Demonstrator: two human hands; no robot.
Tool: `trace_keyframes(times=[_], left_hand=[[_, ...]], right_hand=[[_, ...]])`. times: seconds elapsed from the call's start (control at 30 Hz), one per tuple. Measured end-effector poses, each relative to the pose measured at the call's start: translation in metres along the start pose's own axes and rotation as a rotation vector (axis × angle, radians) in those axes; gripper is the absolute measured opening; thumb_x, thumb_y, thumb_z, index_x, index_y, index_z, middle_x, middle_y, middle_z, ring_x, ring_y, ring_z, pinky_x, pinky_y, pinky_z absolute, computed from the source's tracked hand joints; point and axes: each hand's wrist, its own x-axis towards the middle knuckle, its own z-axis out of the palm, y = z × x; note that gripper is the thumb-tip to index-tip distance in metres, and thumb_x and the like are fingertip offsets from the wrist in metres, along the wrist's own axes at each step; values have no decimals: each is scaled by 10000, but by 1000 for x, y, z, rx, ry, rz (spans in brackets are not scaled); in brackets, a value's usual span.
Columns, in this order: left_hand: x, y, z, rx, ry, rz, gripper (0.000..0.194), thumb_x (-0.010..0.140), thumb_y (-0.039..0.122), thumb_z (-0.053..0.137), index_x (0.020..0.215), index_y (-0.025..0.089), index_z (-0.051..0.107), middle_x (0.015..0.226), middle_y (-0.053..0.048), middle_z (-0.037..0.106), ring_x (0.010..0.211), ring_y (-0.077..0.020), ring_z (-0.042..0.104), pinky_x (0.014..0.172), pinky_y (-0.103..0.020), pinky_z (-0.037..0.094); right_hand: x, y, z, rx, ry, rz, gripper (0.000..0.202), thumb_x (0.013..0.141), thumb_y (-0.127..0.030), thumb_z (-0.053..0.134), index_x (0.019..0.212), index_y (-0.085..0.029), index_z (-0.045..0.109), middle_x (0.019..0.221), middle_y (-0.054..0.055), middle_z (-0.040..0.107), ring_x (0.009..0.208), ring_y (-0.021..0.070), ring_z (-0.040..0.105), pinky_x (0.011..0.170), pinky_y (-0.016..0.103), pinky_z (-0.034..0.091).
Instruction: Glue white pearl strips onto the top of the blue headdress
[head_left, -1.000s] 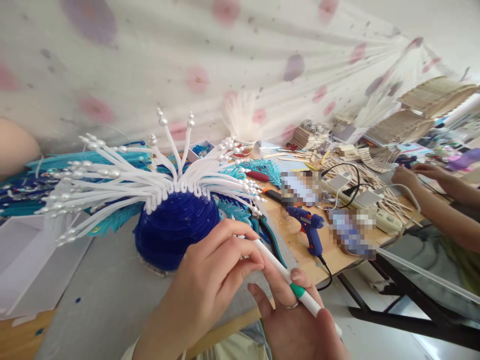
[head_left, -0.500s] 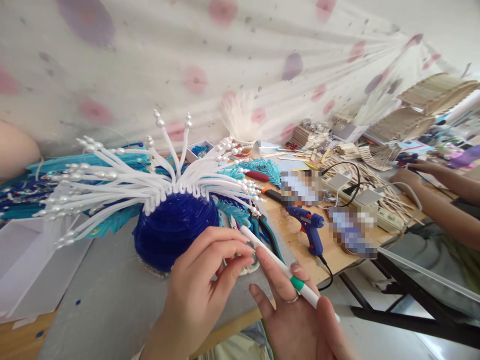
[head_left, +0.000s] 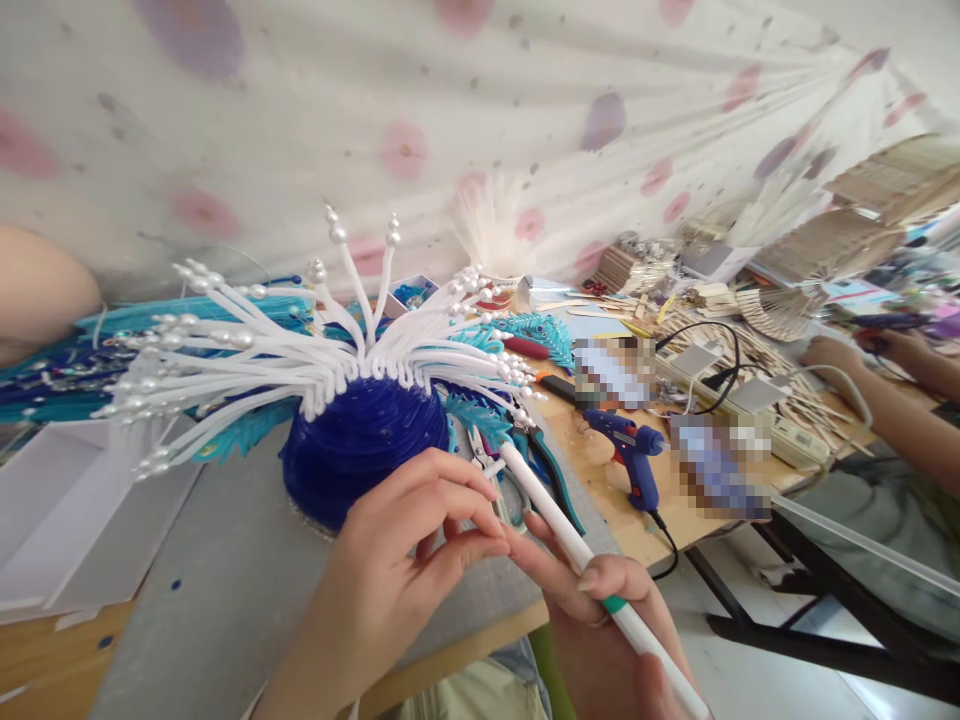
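My right hand [head_left: 615, 620] is wrapped round a white marker pen [head_left: 555, 520] with a green band, tilted with its upper end towards the table. My left hand [head_left: 420, 550] is closed in a pinch, its fingertips meeting the right hand's fingers beside the pen; anything between them is too small or hidden to make out. Just beyond my left hand stands a deep-blue dome-shaped headpiece [head_left: 360, 450], topped by a fan of white cord stems [head_left: 247, 355] ending in pearl beads. Scissors [head_left: 480, 450] and teal-handled pliers [head_left: 551, 465] lie past the pen tip.
A blue hot glue gun [head_left: 630, 450] stands on the wooden table, its cable hanging over the edge. A white open box [head_left: 97, 510] is at left. Wooden sticks and a power strip [head_left: 772, 425] lie to the right, where another person's arms [head_left: 892, 390] reach in.
My right fingers have curled round the pen and come up against my left fingertips. The view has shifted slightly, so the headpiece appears further right. The other person's hand now holds a glue gun.
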Motion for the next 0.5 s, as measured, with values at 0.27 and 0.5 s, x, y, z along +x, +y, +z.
trace_keyframes(times=[0.27, 0.5], left_hand=[[-10, -2, 3, -25, 62, -8, 147, 891, 124, 707, 789, 224, 674, 840, 24, 722, 707, -94, 684, 531, -144, 488], [-10, -2, 0, -17, 70, 62, 103, 875, 127, 734, 857, 228, 727, 913, 5, 727, 741, -90, 692, 586, -143, 525]], right_hand=[[4, -2, -12, -23, -119, 42, 317, 881, -606, 659, 969, -301, 658, 1138, 93, 797, 1317, 370, 602, 1146, 659, 348], [3, -6, -16, -36, -158, 40, 308, 898, -602, 640, 995, -310, 667, 1122, 88, 801, 1306, 371, 609, 1129, 647, 373]])
